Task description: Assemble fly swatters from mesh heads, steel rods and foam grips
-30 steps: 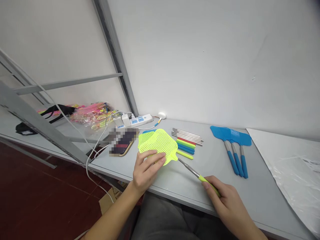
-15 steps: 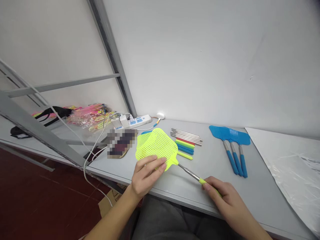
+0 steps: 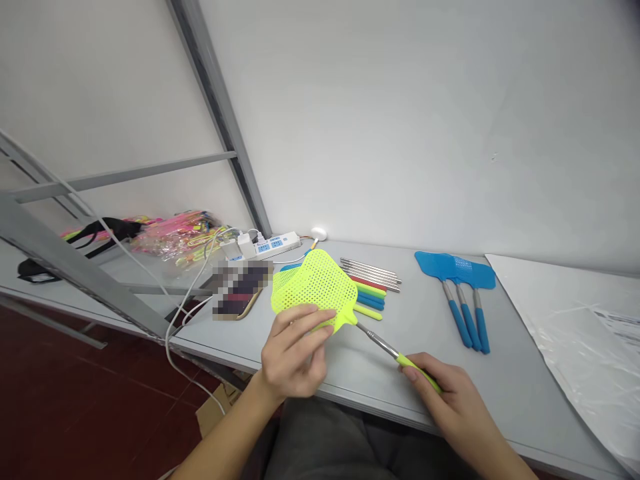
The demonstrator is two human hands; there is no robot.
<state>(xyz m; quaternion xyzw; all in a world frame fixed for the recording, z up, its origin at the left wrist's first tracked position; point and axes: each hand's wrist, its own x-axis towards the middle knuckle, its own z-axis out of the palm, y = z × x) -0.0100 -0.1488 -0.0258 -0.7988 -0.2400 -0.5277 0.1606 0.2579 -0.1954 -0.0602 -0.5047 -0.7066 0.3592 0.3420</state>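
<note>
While the yellow-green swatter (image 3: 349,312) is held above the counter (image 3: 360,381), its head (image 3: 325,283) is pinched by the left hand (image 3: 295,357) and its handle (image 3: 405,363) is clasped by the right hand (image 3: 446,398); blue swatters (image 3: 456,268) are laid rightward.

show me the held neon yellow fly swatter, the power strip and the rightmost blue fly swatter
Neon yellow fly swatter (image 3: 327,283), head view: on its mesh head.
Power strip (image 3: 273,247), head view: on its socket face.
Rightmost blue fly swatter (image 3: 481,323), head view: on its grip.
</note>
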